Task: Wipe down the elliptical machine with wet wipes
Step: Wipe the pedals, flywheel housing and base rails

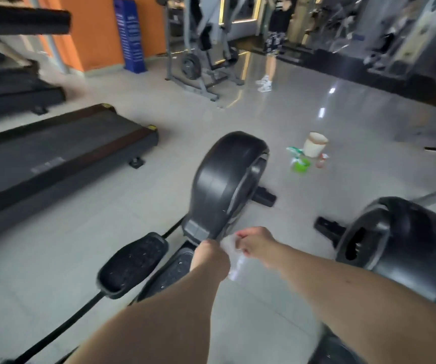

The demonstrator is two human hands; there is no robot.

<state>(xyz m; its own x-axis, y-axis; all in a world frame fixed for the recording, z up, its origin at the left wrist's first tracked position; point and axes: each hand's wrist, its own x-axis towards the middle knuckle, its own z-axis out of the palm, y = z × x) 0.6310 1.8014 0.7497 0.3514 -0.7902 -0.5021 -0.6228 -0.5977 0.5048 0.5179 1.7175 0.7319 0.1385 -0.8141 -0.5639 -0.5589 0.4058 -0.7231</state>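
Left hand [209, 254] and right hand [254, 245] both curled, pinching a wipe [234, 258] between them, just beside the elliptical [224, 185].

Gym: treadmill [62, 151], weight machine [198, 48].

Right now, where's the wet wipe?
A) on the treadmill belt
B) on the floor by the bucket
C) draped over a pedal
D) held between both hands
D: the left hand and right hand both hold the white wipe up between them, near the elliptical's black housing.
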